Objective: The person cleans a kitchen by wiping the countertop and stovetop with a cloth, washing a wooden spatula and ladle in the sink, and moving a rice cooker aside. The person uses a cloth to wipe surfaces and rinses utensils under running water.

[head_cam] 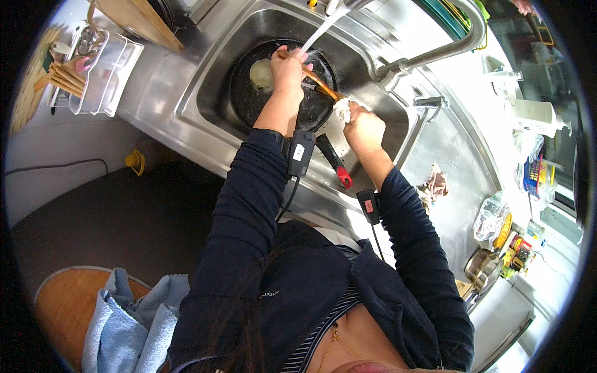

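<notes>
My left hand (288, 72) grips one end of a long wooden utensil (322, 83) under running water (322, 29). At its other end, my right hand (366, 128) presses a crumpled white cloth or wipe (342, 110) around the wood. Below both hands a black frying pan (247, 105) lies in the stainless steel sink (212, 88). Its black handle with a red tip (336, 163) points towards me. A pale round thing (261, 74) sits in the pan, partly hidden by my left hand. Something metallic shows beneath the wooden utensil, too covered to name.
The curved faucet (433, 53) arches over the sink from the right. A crumpled wrapper or cloth (436, 183) lies on the right drainboard (459, 151). At left stand a utensil rack (105, 74) and a wooden board (140, 21). Blue towels (126, 331) hang behind me at left.
</notes>
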`<state>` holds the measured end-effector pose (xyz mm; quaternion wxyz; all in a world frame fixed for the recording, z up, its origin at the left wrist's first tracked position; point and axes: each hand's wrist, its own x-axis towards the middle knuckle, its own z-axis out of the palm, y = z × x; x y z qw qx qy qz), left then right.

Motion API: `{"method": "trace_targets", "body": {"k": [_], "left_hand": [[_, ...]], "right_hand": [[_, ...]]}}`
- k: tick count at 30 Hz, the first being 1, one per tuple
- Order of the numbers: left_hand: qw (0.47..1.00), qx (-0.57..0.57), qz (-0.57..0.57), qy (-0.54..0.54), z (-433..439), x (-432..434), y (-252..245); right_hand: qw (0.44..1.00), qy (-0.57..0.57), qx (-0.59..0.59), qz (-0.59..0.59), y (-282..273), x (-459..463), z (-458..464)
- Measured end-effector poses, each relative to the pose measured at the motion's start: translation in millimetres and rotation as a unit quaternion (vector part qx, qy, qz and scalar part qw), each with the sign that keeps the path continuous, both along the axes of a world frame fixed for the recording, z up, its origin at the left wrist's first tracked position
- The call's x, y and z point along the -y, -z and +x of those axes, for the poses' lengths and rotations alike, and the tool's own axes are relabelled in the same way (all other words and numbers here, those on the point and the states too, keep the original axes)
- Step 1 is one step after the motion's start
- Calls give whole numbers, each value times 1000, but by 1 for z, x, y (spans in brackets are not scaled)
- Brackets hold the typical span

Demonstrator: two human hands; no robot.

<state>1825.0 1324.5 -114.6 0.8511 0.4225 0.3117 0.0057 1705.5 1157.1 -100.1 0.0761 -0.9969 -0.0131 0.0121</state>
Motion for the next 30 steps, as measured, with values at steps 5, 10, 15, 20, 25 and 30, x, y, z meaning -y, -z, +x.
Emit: {"method": "trace_targets", "body": {"k": [5,10,15,20,25,30], "left_hand": [[993,64,-36,88,2,-9,-5],[984,93,-60,138,-4,-5,-18],[981,158,-80,77,-14,0,-40],[977,200,-71,15,-17,-26,-65],[977,200,-48,48,-14,-49,-70],[973,214,-57,69,-5,-51,-59]], "right_hand": [[991,15,-51,119,-7,-6,9],[985,33,-67,154,-27,-43,49],[986,75,-13,150,-34,-75,87],[995,32,-36,87,-9,-55,82],[983,86,-118,114,21,-25,76],[974,87,-112,174,23,-11,72]]}}
